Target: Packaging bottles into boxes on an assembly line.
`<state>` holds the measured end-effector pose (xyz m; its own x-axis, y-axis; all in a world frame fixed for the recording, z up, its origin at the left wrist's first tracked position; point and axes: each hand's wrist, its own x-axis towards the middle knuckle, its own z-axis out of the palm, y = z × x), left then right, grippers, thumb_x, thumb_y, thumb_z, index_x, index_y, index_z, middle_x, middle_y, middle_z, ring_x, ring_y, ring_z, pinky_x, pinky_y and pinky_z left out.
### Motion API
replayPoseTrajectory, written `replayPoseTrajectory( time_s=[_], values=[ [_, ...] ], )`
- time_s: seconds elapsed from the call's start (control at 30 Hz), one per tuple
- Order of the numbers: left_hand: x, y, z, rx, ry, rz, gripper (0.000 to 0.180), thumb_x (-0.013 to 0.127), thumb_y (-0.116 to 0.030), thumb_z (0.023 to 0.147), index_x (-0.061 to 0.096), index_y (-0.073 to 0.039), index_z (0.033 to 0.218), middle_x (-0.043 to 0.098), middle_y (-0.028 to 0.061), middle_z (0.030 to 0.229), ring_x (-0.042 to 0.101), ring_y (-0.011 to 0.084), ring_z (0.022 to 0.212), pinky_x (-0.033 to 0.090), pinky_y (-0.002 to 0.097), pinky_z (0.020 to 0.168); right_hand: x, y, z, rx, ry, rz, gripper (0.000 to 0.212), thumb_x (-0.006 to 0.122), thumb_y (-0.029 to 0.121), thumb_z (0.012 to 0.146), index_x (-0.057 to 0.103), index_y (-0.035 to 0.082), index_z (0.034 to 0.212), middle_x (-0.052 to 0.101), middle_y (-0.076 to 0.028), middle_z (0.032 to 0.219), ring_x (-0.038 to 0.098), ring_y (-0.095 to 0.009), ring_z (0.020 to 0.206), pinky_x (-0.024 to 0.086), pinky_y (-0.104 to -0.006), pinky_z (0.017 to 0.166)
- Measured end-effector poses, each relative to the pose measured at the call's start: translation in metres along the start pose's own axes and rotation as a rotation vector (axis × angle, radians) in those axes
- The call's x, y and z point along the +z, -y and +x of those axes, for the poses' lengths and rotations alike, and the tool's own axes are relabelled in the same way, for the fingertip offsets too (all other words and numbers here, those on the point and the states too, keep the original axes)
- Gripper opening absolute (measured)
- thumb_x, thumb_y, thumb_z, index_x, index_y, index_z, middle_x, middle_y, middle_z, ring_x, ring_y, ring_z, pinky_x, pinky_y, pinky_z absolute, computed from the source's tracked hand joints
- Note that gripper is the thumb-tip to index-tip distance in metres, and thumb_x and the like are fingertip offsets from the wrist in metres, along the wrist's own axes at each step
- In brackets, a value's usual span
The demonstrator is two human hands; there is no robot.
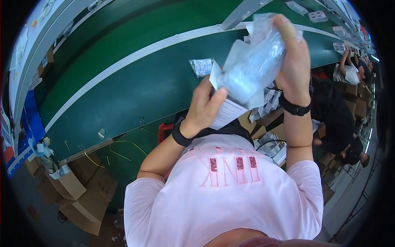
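– Left hand (203, 105) grips the white box (226, 113)! And the clear-wrapped bundle (251, 70)?
– Lower end at the box's mouth, long axis slanting up and rightward from it, plastic gripped up top by the right hand (294, 70)!

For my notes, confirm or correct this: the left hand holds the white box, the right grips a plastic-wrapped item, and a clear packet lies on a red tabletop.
Wrong on colour: the head view shows a green tabletop under the clear packet, not red. The left hand holds the white box, and the right hand grips the plastic-wrapped item.
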<state>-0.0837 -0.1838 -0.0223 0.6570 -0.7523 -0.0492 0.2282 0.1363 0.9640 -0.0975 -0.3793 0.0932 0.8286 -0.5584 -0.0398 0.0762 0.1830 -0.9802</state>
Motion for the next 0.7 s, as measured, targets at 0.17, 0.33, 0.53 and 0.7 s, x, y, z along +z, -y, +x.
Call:
replayPoseTrajectory(
  time_s=[0.17,0.33,0.53,0.7],
  values=[
    [-0.009,0.012,-0.011,0.097,0.066,-0.045,0.069,0.050,-0.046,0.095,0.038,0.007,0.138,0.053,0.0178,0.129,0.051,0.0245,0.118,0.038,0.0349,0.100,-0.007,-0.005,-0.004,-0.127,0.440,-0.536,0.026,0.054,0.025,0.098,0.063,0.002,0.105,0.063,0.000,0.092,0.056,-0.007,0.083,0.044,-0.0217,0.077],
    [-0.021,0.013,-0.020,0.043,0.061,-0.131,0.079,0.058,-0.051,0.090,0.036,0.006,0.140,0.049,0.0167,0.133,0.048,0.0240,0.121,0.035,0.0344,0.103,-0.003,-0.009,-0.032,-0.300,1.031,-0.779,0.033,0.050,0.020,0.097,0.055,0.003,0.124,0.056,-0.017,0.120,0.053,-0.034,0.109,0.041,-0.0414,0.096],
    [-0.040,0.041,-0.064,0.045,-0.184,-0.006,0.079,0.075,-0.035,0.081,0.039,0.003,0.139,0.049,0.0138,0.132,0.048,0.0223,0.120,0.036,0.0339,0.102,0.010,-0.056,-0.039,-0.019,1.085,-0.529,0.016,0.065,0.008,0.083,0.069,-0.001,0.095,0.069,-0.012,0.095,0.066,-0.027,0.087,0.051,-0.0351,0.084],
    [-0.095,0.037,-0.105,-0.025,-0.635,-0.126,0.066,0.070,-0.017,0.085,0.039,0.004,0.139,0.052,0.0113,0.130,0.052,0.0203,0.117,0.038,0.0348,0.102,-0.034,-0.221,0.040,0.203,0.172,-1.157,0.036,0.070,0.025,0.080,0.065,0.001,0.106,0.068,-0.020,0.099,0.066,-0.032,0.094,0.052,-0.0378,0.082]
  ],
)
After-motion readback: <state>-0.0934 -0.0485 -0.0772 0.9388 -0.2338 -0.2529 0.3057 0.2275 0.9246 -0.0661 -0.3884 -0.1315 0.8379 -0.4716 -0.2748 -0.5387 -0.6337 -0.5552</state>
